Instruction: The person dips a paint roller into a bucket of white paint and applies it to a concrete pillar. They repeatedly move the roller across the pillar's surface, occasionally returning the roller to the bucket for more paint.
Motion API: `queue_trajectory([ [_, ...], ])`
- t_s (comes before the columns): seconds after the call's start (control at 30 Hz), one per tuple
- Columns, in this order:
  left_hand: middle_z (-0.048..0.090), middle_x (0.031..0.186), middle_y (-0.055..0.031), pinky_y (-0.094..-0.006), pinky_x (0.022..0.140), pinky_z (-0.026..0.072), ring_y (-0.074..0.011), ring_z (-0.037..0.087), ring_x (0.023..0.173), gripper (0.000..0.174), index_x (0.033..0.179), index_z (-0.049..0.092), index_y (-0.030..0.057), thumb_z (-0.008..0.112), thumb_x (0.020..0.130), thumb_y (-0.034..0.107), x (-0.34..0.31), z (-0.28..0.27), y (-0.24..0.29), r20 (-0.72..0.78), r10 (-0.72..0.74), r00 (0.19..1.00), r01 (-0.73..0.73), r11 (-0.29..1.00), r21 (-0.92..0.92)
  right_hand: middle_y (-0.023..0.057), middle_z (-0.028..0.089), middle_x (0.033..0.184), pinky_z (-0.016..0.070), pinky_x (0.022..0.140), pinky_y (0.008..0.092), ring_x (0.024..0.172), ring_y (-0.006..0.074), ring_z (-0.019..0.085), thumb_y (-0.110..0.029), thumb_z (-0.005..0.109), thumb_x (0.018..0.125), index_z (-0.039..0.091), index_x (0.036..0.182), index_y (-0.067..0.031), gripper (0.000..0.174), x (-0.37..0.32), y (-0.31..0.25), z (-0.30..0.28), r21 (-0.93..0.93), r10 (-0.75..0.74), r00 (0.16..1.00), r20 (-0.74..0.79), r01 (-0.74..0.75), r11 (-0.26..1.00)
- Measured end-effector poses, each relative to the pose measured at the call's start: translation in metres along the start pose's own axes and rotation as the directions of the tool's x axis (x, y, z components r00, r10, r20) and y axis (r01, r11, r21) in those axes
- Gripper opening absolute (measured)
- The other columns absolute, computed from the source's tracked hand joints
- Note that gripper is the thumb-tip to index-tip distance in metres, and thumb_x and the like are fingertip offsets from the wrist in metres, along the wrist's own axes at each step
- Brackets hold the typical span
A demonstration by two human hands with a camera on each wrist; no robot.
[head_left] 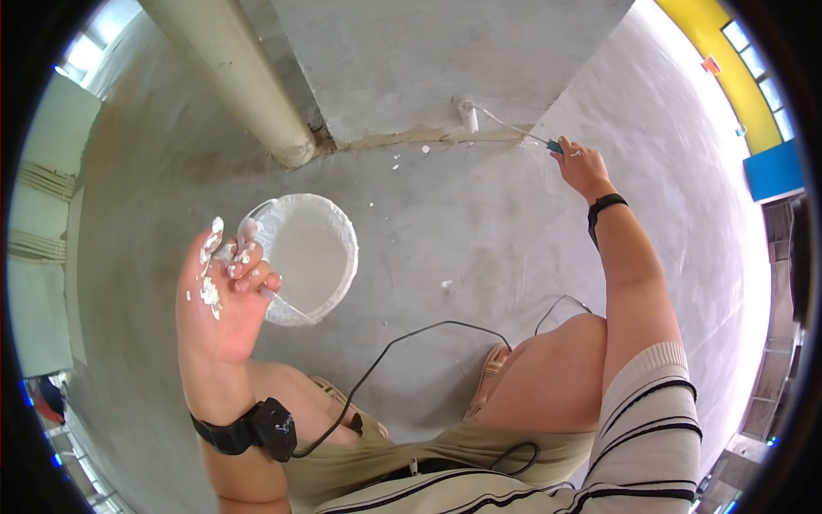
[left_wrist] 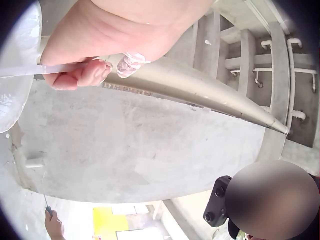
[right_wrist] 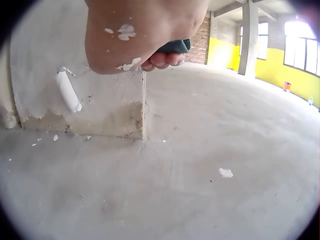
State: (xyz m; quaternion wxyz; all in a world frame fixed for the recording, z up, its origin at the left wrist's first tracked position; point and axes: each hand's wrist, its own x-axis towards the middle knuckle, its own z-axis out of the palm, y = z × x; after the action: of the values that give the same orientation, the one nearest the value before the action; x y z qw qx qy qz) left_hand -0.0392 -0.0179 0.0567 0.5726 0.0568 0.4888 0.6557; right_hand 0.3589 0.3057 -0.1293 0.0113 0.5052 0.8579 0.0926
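My left hand (head_left: 224, 300), spotted with white paint, has its fingers curled round the handle of a white bucket (head_left: 344, 283) of pale liquid; the handle (left_wrist: 65, 68) also shows in the left wrist view. My right hand (head_left: 586, 168) grips the dark green grip (right_wrist: 175, 47) of a paint roller. Its thin rod runs left to the white roller head (head_left: 468, 116), which is at the low part of the grey wall (head_left: 411, 77), near its bottom edge. In the right wrist view the roller head (right_wrist: 68, 92) is tilted against the wall; firm contact cannot be told.
A thick pale pipe (head_left: 248, 94) meets the floor left of the wall. White drips (head_left: 425, 149) dot the concrete floor (head_left: 411, 257). A black cable (head_left: 377, 360) runs from the left wrist across my legs. An orange bucket (right_wrist: 287, 86) stands far off by the yellow wall.
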Motion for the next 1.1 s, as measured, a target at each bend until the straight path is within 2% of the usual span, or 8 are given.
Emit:
queue_trajectory([
  [0.17,0.036,0.061,0.0029,-0.0272,0.066,0.0379,-0.0076,0.037,0.054,0.036,0.1,0.052,0.0002,0.049,0.092,0.035,-0.001,-0.008,0.003,0.009,0.007,1.0,-0.007,1.0,-0.03,0.0129,0.065,0.087,0.0511,0.066,0.0383,0.081,0.0289,0.064,-0.032,0.045,0.095,0.049,0.106,-0.0045,0.03,0.019,-0.027,0.01,-0.04,-0.061,0.997,0.041,0.062,0.997],
  [0.3,0.037,0.062,0.0026,-0.0271,0.065,0.0381,-0.0079,0.037,0.054,0.036,0.1,0.053,0.0,0.049,0.092,0.035,-0.002,-0.009,0.005,0.0,0.02,1.0,-0.02,0.999,-0.043,0.0117,0.065,0.088,0.0511,0.068,0.0374,0.085,0.0268,0.064,-0.031,0.045,0.095,0.049,0.111,-0.0019,0.033,0.046,-0.065,0.029,-0.078,-0.272,0.953,-0.137,0.263,0.962],
  [0.37,0.036,0.059,0.0043,-0.0276,0.066,0.0344,-0.0077,0.034,0.055,0.033,0.091,0.056,0.0022,0.053,0.088,0.035,0.004,0.001,-0.003,-0.05,0.027,0.998,-0.028,1.0,-0.012,0.0114,0.064,0.087,0.0514,0.068,0.037,0.084,0.0272,0.064,-0.032,0.045,0.095,0.049,0.11,-0.0017,0.034,0.062,-0.101,0.036,-0.06,-0.301,0.954,-0.008,0.3,0.952],
  [0.47,0.036,0.059,0.0043,-0.0279,0.066,0.0346,-0.0079,0.034,0.055,0.033,0.091,0.056,0.0021,0.053,0.088,0.035,0.004,0.001,-0.002,-0.055,0.019,0.998,-0.019,1.0,-0.004,0.0113,0.064,0.085,0.0519,0.067,0.0369,0.083,0.0274,0.064,-0.033,0.046,0.095,0.05,0.106,-0.0028,0.032,0.081,-0.133,0.046,-0.03,-0.403,0.908,-0.111,0.402,0.915],
  [0.6,0.036,0.059,0.0043,-0.0283,0.067,0.0347,-0.0079,0.034,0.055,0.033,0.091,0.057,0.002,0.053,0.088,0.035,0.005,-0.002,-0.001,-0.042,-0.004,0.999,0.003,1.0,-0.026,0.0118,0.064,0.086,0.0523,0.066,0.037,0.082,0.0276,0.065,-0.031,0.045,0.095,0.05,0.104,-0.0019,0.031,0.082,-0.173,0.012,0.042,-0.362,0.932,0.02,0.361,0.932],
  [0.77,0.038,0.063,0.003,-0.0278,0.066,0.0379,-0.0081,0.037,0.055,0.036,0.101,0.053,0.0008,0.049,0.092,0.035,0.006,-0.006,-0.002,-0.016,0.016,1.0,-0.016,1.0,-0.021,0.0136,0.065,0.086,0.0523,0.066,0.0376,0.082,0.0284,0.065,-0.031,0.044,0.096,0.049,0.104,-0.0002,0.032,0.087,-0.181,0.017,0.116,-0.379,0.925,0.016,0.375,0.92],
  [1.0,0.038,0.063,0.0033,-0.0283,0.067,0.0383,-0.0076,0.037,0.055,0.037,0.101,0.054,0.0011,0.048,0.092,0.036,0.005,-0.007,-0.001,-0.012,0.012,1.0,-0.012,1.0,0.005,0.0148,0.065,0.087,0.0522,0.069,0.0375,0.083,0.0295,0.065,-0.029,0.043,0.096,0.048,0.105,0.0001,0.031,0.087,-0.216,0.016,0.261,-0.37,0.929,-0.022,0.363,0.895],
  [1.1,0.038,0.063,0.0033,-0.0284,0.067,0.0383,-0.0077,0.037,0.055,0.036,0.101,0.054,0.0015,0.048,0.092,0.036,0.005,-0.008,0.0,0.009,0.004,1.0,-0.004,1.0,0.009,0.0138,0.065,0.088,0.052,0.07,0.0375,0.085,0.0283,0.064,-0.028,0.043,0.096,0.047,0.106,-0.0013,0.029,0.089,-0.217,0.027,0.17,-0.371,0.926,-0.074,0.378,0.91],
])
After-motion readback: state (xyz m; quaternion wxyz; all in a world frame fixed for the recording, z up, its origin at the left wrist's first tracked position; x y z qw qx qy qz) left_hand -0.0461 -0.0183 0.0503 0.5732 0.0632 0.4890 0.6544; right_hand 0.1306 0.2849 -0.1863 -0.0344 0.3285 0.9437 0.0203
